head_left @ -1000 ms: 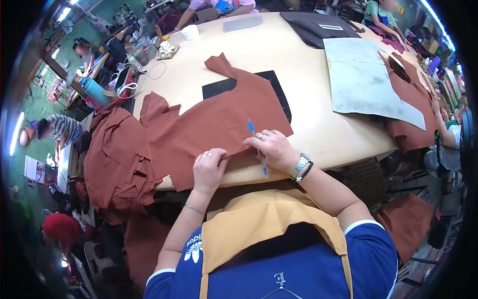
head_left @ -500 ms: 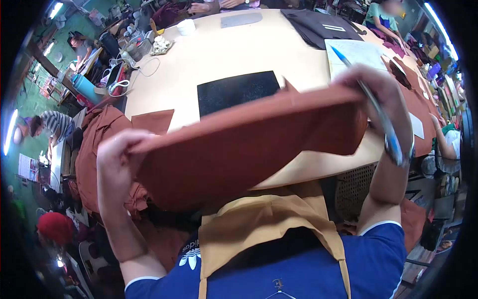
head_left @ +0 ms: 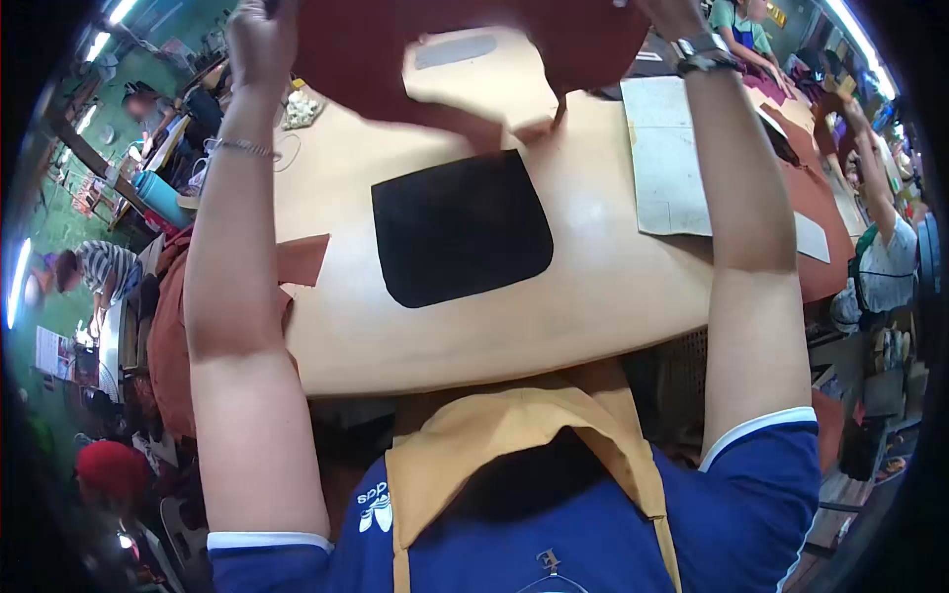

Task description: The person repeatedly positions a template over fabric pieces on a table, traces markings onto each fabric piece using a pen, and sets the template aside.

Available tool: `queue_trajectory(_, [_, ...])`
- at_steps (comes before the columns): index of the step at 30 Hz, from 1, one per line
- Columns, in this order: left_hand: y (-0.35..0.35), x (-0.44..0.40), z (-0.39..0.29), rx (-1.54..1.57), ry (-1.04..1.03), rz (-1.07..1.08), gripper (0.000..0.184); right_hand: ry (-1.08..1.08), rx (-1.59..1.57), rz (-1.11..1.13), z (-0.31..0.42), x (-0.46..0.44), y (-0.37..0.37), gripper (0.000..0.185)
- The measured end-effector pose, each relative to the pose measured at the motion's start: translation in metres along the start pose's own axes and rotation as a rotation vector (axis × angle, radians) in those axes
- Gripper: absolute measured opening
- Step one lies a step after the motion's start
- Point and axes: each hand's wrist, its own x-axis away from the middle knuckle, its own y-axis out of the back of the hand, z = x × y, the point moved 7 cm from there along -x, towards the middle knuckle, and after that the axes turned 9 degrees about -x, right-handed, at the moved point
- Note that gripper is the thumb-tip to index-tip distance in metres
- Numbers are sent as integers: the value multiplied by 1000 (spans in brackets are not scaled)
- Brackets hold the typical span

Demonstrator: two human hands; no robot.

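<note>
Both my arms reach up and forward, raising a reddish-brown piece of fabric (head_left: 346, 49) over the far part of the table. My left hand (head_left: 262, 44) grips its left side. At the top right, my right hand (head_left: 677, 18) holds the other side, its fingers mostly cut off by the frame edge. The fabric hangs with a curved opening in its lower edge and a narrow strip dangling. Below it a flat black panel (head_left: 460, 232) with rounded near corners lies on the table (head_left: 593, 296). No pen can be made out in my right hand now.
A white marked sheet (head_left: 664, 148) lies right of the black panel. Brown fabric is heaped at the left (head_left: 168, 336) and spread at the right (head_left: 825, 227). A grey flat piece (head_left: 455, 51) lies at the back. Other people work around the room.
Both my hands have lifted the brown fabric up and away from me, from low over the near table edge to the top of the view. The black panel is now fully uncovered.
</note>
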Motion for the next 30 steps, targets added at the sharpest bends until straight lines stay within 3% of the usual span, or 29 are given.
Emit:
queue_trajectory(2, [14, 22, -14, 19, -106, -43, 21, -96, -56, -34, 48, 26, 9, 23])
queue_trajectory(3, [24, 46, -30, -37, -122, -73, 21, -28, 122, 11, 29, 37, 19, 18])
queue_trajectory(5, [25, 97, -41, -111, -401, 22, 18, 121, 330, 87, -13, 82, 36, 22])
queue_trajectory(7, [17, 160, -37, -107, -251, 141, 8, 296, 240, 121, 7, 142, 24, 26])
queue_trajectory(11, [-5, 287, 7, -79, -91, 430, 16, -105, 46, 357, -33, 258, 5, 27])
queue_trajectory(13, [-2, 330, 3, -139, 8, 577, 21, -158, 101, 454, -34, 307, 0, 25])
queue_trajectory(20, [34, 373, -38, -219, -104, 766, 14, -162, 219, 618, 9, 370, 21, 20])
queue_trajectory(23, [46, 382, -53, -193, -114, 917, 20, -247, 193, 698, 18, 374, 31, 20])
queue_trajectory(27, [46, 354, -51, -79, -56, 781, 24, -291, 159, 610, 19, 348, 34, 33])
queue_trajectory(30, [9, 323, -14, -173, -40, 705, 20, -264, 73, 637, 13, 320, -16, 37])
